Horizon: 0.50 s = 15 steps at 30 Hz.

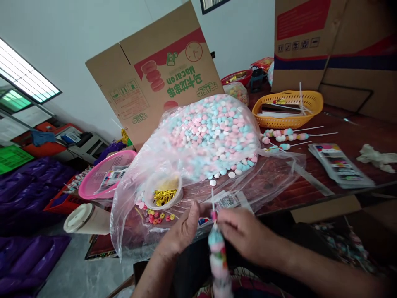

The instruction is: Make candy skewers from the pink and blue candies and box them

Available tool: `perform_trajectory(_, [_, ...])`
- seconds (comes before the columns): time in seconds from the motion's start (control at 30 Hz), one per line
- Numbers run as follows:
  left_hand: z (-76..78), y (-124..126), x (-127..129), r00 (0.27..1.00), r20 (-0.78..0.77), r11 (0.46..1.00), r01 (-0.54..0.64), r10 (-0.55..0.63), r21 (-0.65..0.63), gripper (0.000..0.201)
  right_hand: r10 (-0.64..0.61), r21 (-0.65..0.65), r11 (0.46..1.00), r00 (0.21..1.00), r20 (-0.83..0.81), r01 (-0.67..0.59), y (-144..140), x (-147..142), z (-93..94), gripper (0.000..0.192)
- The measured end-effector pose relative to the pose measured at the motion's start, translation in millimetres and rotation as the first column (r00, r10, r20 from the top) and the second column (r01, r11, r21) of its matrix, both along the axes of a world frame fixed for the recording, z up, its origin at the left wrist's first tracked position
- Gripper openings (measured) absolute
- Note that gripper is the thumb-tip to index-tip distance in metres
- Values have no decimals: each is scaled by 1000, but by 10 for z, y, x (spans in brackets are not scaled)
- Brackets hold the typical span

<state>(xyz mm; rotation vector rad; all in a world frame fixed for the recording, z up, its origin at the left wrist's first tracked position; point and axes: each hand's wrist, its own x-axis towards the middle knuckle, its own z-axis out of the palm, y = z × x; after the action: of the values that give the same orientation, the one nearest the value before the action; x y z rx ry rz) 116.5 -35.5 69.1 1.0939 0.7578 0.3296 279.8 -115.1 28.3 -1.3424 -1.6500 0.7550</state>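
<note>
A marshmallow skewer (217,252) in pink, white and blue hangs blurred at the lower middle, apparently in a clear wrapper, its white stick pointing up. My right hand (245,231) is closed around its neck, where a small pink piece shows. Just left of the stick, my left hand (181,231) has its thumb raised and fingers extended, partly hidden behind the skewer. Beyond the hands lies a large clear bag of marshmallows (214,128), with a few loose ones at its mouth. Near my left hand, a clear tub (164,192) holds gold twist ties, beside small coloured rings (156,217).
Finished-looking skewers (285,135) lie by a yellow basket (288,120) with sticks. A stack of printed bags (341,165) sits at the right. Left are a pink basket (107,174) and a lidded paper cup (88,219). Cardboard boxes (155,70) stand behind.
</note>
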Motion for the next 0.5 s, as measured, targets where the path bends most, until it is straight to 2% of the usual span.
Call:
perform_trajectory(0.1, [55,-49,150,969,233,996,-72,81,-48,87,-7,102,995,994,106,-3,-4,-75,-10,18])
perform_trajectory(0.17, [140,-57,184,950,291,993,-108,115,-39,86,-49,84,996,995,87,41,43,-49,-15,19])
perform_trajectory(0.23, [193,-57,158,962,244,991,-131,124,14,82,-84,-9,996,995,49,84,99,15,15,23])
perform_trajectory(0.3, [169,-61,114,986,147,997,-79,77,11,82,-144,-53,988,989,6,145,125,64,85,26])
perform_trajectory(0.4, [17,-73,102,997,68,998,-29,33,-53,70,-189,62,979,978,-83,194,75,14,207,25])
perform_trajectory(0.47, [-74,-71,136,994,85,994,-66,73,-87,65,-134,117,982,983,-124,148,19,-98,232,23])
perform_trajectory(0.5, [-98,-64,156,991,101,991,-80,91,-105,68,-85,79,992,983,-163,99,0,-163,214,22])
